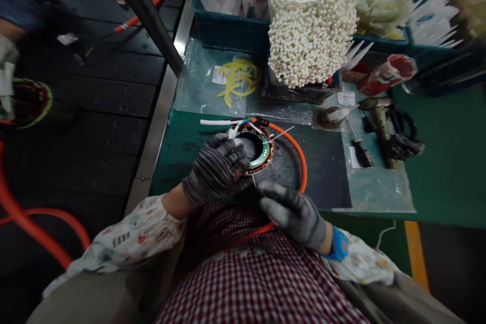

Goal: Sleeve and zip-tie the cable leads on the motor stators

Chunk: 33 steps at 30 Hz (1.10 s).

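Note:
A ring-shaped motor stator [270, 153] with copper windings and a green circuit ring sits on the bench near its front edge. An orange cable [302, 162] and a white sleeve [214, 122] run from its far side, and a thin pale stick [284, 133] pokes out at the right. My left hand [214, 169], in a grey striped glove, has its bent fingers closed over the ring's near left side. Just below the ring, my gloved right hand [296, 212] is closed on a dark-handled tool [246, 195] with a thin metal shaft; its tip is hard to make out.
Behind lie yellow tubes [241, 78] on plastic and a bag of white sticks [311, 35]. To the right are a small bottle [334, 115], a screwdriver [361, 149], a hammer [381, 126] and a red can [389, 73]. Another person's arm [15, 30] shows at far left.

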Each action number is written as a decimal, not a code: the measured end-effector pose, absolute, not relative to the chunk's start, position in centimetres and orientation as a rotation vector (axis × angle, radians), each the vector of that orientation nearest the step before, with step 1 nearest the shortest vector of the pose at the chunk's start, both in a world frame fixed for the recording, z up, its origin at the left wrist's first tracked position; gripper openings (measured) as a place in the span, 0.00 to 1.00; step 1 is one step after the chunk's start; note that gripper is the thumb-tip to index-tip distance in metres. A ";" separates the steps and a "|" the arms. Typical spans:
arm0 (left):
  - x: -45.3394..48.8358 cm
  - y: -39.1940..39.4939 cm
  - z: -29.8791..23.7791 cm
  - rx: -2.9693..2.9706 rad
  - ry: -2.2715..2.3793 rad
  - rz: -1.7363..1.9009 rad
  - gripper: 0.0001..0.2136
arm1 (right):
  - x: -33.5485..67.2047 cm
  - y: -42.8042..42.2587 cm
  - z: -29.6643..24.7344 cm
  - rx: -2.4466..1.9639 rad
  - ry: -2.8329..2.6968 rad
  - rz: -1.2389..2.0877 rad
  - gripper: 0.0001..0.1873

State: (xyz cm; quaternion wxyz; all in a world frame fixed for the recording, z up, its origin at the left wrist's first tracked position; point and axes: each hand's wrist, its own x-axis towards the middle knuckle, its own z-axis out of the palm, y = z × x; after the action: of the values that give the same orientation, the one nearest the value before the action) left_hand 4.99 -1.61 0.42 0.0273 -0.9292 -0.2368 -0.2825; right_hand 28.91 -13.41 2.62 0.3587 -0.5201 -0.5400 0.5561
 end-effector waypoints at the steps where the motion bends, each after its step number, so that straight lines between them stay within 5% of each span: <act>1: 4.9 -1.6 0.4 -2.878 -0.734 -0.856 0.11 | 28.7 -12.9 1.9 -1.315 -1.475 1.342 0.16; 5: 4.8 -1.6 0.2 -2.867 -0.739 -0.830 0.09 | 29.7 -12.4 0.8 -1.200 -1.590 1.081 0.11; 11: 5.2 -1.8 0.4 -2.846 -0.774 -0.853 0.08 | 30.6 -13.8 1.9 -0.986 -1.722 0.861 0.26; 16: 5.2 -1.8 -0.1 -2.883 -0.780 -0.929 0.08 | 29.1 -12.2 0.3 -1.180 -1.885 0.440 0.06; 21: 4.8 -1.4 -1.0 -2.933 -0.786 -0.984 0.11 | 29.3 -9.5 0.3 -1.489 -1.879 0.300 0.20; 33: 5.2 -1.3 -0.4 -2.857 -0.758 -1.052 0.11 | 29.8 -4.0 3.5 -1.129 -1.625 1.302 0.12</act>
State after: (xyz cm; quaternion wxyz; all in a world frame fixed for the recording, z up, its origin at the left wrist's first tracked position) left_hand 5.21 -1.29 -0.39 0.0021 -0.9106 -0.2416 -0.3353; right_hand 29.78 -4.00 3.51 0.3769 -0.4416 -0.6355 0.5090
